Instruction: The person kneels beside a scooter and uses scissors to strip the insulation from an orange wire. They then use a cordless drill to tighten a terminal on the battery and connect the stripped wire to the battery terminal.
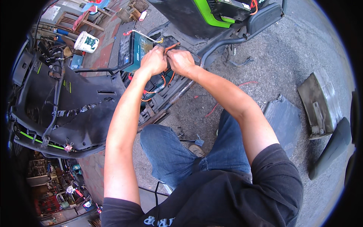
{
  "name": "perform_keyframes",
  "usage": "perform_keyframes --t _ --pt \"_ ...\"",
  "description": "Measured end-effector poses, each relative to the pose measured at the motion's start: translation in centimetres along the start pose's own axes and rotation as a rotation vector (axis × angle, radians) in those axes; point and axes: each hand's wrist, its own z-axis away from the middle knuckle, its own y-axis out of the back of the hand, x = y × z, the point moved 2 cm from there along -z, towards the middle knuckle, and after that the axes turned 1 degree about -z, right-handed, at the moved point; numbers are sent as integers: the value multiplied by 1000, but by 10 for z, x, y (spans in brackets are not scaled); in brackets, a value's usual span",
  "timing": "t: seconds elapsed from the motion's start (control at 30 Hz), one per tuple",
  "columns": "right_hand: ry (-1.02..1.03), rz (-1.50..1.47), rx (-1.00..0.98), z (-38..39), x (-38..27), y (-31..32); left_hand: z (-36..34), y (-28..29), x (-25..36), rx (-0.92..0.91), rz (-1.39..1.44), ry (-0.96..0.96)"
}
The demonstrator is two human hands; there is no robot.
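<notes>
In the head view, an orange wire [172,47] was held up between the left hand [153,60] and the right hand [181,62], above the floor bay [166,99] of a black-bodied electric scooter [81,83]. Both hands were closed narrowly on the wire, set nearly together; what exactly was pinched at the fingertips could not be told, as it was hidden by the knuckles. Just beside the left hand, a teal-sided battery [137,51] was propped at a tilt, and orange loops [154,92] were seen below. The step in hand was judged to be the working of a battery lead; for the next move, a firm two-handed grip seemed to be called for, with any bare conductor kept off the battery.
</notes>
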Motion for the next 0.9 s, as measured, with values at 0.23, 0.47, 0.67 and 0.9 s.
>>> perform_keyframes --t 0.23,0.47,0.67,0.9 --pt "-27 9 38 -1 -6 3 12 -9 6 77 -75 2" --pt "-61 8 123 0 -10 4 4 -38 -6 163 241 375" --pt "-54 63 169 -1 -21 -4 -7 -71 -31 406 830 768" --pt "-389 -95 242 11 -44 -6 -9 -67 -35 339 1245 826"
